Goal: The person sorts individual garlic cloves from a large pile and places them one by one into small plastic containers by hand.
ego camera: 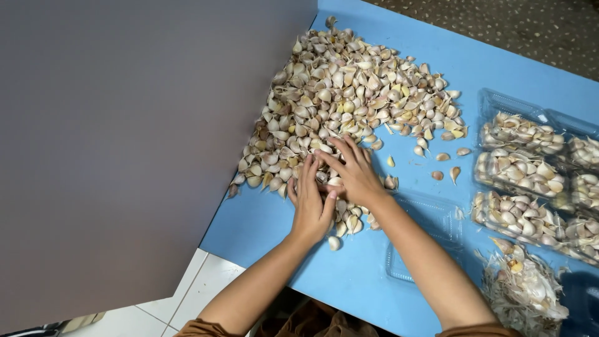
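Both hands lie flat on the near edge of the garlic clove pile [340,103] on the blue table [262,224]: left hand [312,203] and right hand [355,171], fingers spread, gathering cloves (nothing clamped). Filled clear trays [521,168] sit right; scooping needs cupped palms.

A flat grey patch [125,143] blots out the whole left side, so whatever lies there is hidden from me. My left hand [312,203] and right hand [352,171] cover the garlic cloves [349,87] beneath them; I cannot tell whether either grips one. The clear packs [524,168] and the heap of peelings [524,290] are cut off at the right edge.
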